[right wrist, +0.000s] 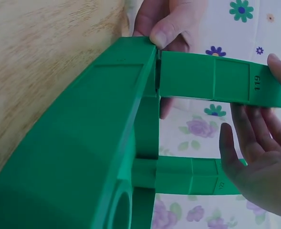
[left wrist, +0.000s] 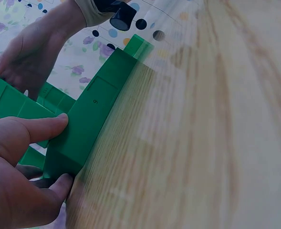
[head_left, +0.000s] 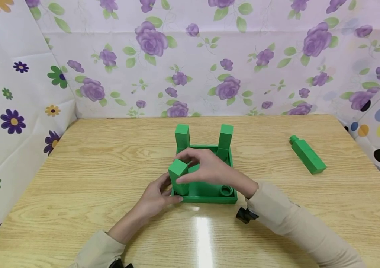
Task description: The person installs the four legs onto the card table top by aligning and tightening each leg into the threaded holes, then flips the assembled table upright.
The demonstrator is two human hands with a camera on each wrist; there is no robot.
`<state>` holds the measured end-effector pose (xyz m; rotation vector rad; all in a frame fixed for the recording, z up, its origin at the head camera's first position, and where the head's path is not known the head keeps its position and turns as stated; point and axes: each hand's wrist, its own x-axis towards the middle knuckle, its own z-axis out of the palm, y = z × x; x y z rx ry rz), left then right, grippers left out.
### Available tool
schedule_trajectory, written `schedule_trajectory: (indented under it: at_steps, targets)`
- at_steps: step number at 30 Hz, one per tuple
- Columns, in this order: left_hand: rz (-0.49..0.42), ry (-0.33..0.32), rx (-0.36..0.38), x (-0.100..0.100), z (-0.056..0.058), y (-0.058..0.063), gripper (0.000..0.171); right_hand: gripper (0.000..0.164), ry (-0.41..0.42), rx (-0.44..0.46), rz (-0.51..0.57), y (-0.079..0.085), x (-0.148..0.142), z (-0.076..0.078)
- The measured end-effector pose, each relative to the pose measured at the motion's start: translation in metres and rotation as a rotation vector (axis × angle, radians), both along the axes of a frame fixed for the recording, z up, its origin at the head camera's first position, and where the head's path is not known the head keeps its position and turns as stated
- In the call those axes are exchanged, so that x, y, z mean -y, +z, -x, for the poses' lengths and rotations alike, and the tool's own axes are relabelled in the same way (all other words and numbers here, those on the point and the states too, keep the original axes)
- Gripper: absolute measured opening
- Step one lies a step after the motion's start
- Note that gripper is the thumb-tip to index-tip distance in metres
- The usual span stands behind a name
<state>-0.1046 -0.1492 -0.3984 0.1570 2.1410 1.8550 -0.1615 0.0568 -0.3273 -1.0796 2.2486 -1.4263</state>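
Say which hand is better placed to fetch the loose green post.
Probably the right hand, once it releases its upright post: the loose post lies on that side, nearer it, while the left hand grips the tray.

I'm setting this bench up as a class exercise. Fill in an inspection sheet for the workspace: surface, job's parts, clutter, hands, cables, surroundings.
Surface: wood-grain table, glare at the near edge.
Job's parts: green tray; far-left post and far-right post upright at its corners; near-left post upright, seating unclear; round socket at the near-right corner, without a post; loose post lying right of the tray.
Clutter: nothing seen.
Hands: left hand grips the tray's near-left corner; right hand holds the near-left post's upper end.
Cables: nothing seen.
Surroundings: purple-flowered cloth behind; patterned coverings at both sides.
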Motion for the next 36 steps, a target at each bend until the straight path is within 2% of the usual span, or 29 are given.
schedule_trajectory:
  at_steps: [12,15,22,36]
  targets:
    - [-0.024,-0.012,0.013,0.0,0.0,-0.001,0.085,0.035,-0.115,-0.119,-0.026,0.0,0.005,-0.007]
    - [-0.032,-0.018,0.016,0.0,0.0,-0.001,0.085,0.036,-0.138,-0.155,-0.037,-0.001,0.008,-0.01]
    - [-0.022,-0.025,0.002,0.001,0.0,0.0,0.081,0.037,-0.176,-0.302,-0.054,-0.001,0.014,-0.015]
    - [-0.01,-0.001,0.015,0.0,-0.001,0.0,0.079,0.042,-0.243,-0.428,-0.065,-0.002,0.019,-0.023]
